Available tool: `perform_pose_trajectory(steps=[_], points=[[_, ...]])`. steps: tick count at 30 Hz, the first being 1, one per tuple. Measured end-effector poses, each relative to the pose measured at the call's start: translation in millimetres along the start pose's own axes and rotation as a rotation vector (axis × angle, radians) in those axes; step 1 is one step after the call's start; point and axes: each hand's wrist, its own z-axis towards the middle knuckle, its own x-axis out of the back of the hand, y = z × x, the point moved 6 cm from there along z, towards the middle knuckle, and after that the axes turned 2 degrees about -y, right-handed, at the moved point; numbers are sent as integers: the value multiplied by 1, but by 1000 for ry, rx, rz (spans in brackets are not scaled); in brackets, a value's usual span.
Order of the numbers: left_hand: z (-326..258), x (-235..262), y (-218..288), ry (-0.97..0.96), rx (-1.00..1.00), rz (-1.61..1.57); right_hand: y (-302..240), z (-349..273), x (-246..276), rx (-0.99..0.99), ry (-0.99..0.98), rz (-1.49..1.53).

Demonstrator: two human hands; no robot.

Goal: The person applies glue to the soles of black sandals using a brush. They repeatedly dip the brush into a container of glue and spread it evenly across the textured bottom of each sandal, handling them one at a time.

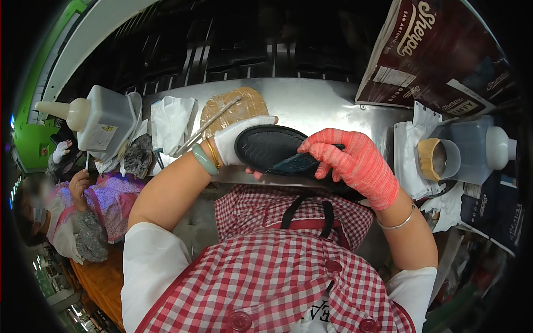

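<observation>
My left hand [226, 141], in a white glove with bare fingertips, holds a black shoe sole [258, 145] from beneath and at its left end. The sole lies tilted above the table's near edge, its patterned face up. My right hand [358, 166], in a coral knitted glove, is closed around what looks like a dark brush [294, 164]. Its bluish-black, bristle-like end rests on the near right part of the sole. A short black handle end sticks out by the fingers. The left fingers are mostly hidden under the sole.
On the metal table [311, 94] lie a brown-taped pad [250, 102] with a stick on it and white paper [173, 119]. A nozzle bottle [108, 119] stands left. A cut plastic cup [448, 158], clear bottle [472, 139] and maroon box [427, 55] are right. A co-worker [102, 205] sits left.
</observation>
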Motion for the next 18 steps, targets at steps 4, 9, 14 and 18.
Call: perform_pose_trajectory(steps=[4, 9, 14, 18], points=[[-9, -12, 15, 117, -167, 290, -1, -2, 9, -4, -12, -46], [-4, -5, 11, 94, -15, 53, -1, -6, 18, 23, -21, -59], [-3, -1, 15, 137, 22, 67, 0, -9, 27, 41, -7, -96], [-1, 5, 14, 105, 38, 14, 8, -21, 41, -15, 39, -120]])
